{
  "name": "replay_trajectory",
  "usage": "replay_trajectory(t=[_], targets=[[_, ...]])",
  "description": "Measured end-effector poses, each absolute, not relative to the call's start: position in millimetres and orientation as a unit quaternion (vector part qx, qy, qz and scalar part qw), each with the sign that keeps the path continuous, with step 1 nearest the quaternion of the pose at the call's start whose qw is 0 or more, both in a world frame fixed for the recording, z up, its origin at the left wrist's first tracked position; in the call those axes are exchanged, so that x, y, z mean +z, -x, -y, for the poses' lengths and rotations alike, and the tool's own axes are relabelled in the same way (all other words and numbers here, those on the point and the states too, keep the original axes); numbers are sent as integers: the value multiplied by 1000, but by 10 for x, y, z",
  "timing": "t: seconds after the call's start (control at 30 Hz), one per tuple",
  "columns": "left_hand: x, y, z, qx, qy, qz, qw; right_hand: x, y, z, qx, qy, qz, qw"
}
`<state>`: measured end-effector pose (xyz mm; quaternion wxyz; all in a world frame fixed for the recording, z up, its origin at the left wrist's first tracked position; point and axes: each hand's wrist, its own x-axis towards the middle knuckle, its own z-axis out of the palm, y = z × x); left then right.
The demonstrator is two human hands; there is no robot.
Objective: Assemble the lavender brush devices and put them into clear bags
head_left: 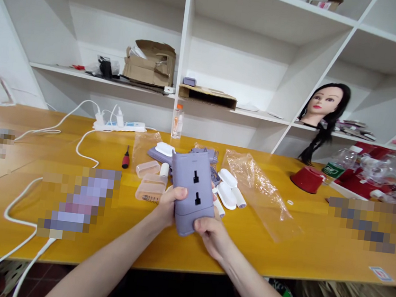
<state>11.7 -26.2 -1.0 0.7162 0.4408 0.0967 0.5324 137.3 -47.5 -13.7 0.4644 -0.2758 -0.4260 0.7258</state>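
A purple-grey plastic housing [189,181] with two black keyhole-shaped slots is held up over the table between both hands. My left hand [172,205] grips its left edge, the thumb lying on the face. At the lower right, my right hand [210,231] has its thumb pressed near the bottom corner. The fingers behind the housing are mostly hidden. Just beyond lie white oval parts [226,194], clear plastic cups [151,186], a spring [151,199] and more purple parts [161,156], some partly covered by the housing.
A red-handled screwdriver [126,158] and a power strip [122,126] with white cables lie left. Clear plastic bags [257,188], a red cup-shaped object [307,179] and a bottle [341,162] are right. A small bottle [177,122] stands at the back, below shelves holding cardboard boxes [150,64] and a mannequin head [326,103].
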Motion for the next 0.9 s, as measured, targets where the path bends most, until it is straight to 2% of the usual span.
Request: replay_trajectory(t=[0.23,0.4,0.57,0.67,0.9], targets=[[16,-117,247,508,-432,-117,736,-97,-1395,500,736,297,416,444],[19,-140,279,503,-415,-153,742,-196,-1371,549,742,276,399,463],[24,-156,249,484,-430,-109,755,-152,-1418,550,729,290,413,461],[53,-182,236,518,-409,-97,745,-30,-1444,493,720,307,434,446],[151,-202,238,661,-334,-192,644,191,-1496,144,749,295,492,330]])
